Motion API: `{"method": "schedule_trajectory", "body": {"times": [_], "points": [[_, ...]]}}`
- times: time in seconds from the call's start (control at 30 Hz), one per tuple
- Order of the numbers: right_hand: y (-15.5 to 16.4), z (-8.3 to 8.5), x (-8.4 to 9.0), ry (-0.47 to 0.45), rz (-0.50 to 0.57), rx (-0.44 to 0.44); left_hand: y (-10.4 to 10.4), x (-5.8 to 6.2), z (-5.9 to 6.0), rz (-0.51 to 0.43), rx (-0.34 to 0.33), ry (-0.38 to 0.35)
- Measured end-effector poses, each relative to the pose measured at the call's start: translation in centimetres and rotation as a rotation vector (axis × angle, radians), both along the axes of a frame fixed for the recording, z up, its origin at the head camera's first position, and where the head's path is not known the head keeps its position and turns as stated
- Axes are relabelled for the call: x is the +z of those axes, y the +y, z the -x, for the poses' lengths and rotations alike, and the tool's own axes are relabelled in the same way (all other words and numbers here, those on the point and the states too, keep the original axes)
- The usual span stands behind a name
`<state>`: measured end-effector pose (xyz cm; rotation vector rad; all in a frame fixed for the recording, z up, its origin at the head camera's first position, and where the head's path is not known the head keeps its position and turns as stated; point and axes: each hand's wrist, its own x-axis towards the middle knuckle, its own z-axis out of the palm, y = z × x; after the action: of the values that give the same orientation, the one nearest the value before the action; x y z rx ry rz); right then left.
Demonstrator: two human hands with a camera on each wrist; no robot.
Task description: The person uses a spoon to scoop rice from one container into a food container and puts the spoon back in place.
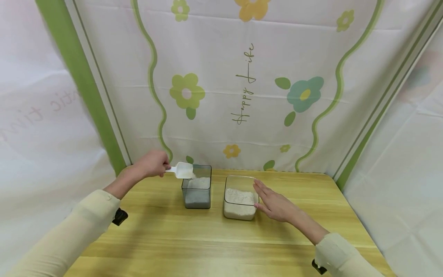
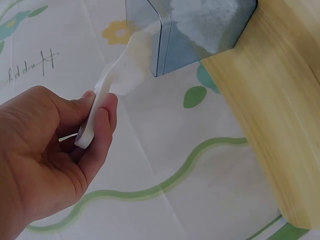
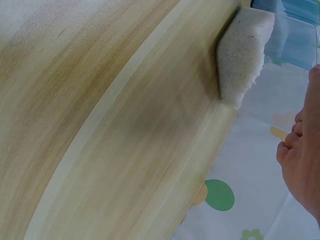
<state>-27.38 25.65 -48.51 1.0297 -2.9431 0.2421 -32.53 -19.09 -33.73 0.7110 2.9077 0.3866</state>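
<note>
Fingers pinch 1 scoop; 2 containers.

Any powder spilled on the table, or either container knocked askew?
Nothing stands out. The table shows no spilled powder, and the grey container and clear container both stand upright. The left hand holds the white scoop over the grey container; the right hand rests flat against the clear one.

White plastic scoop held level over the rim of a grey-tinted square container part-filled with white powder, clear container of white powder just beside it, both upright on the tabletop
</note>
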Motion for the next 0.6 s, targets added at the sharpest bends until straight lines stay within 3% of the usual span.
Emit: {"method": "schedule_trajectory", "body": {"times": [0.27, 0.6], "points": [[0.0, 0.0, -0.1, 0.029, 0.006, 0.008, 1.3, -0.2, -0.8, 0.116, -0.075, 0.251], [0.1, 0.0, -0.2, 0.025, 0.014, 0.015, 2.4, -1.2, -1.9, 0.251, -0.179, 0.512]]}}
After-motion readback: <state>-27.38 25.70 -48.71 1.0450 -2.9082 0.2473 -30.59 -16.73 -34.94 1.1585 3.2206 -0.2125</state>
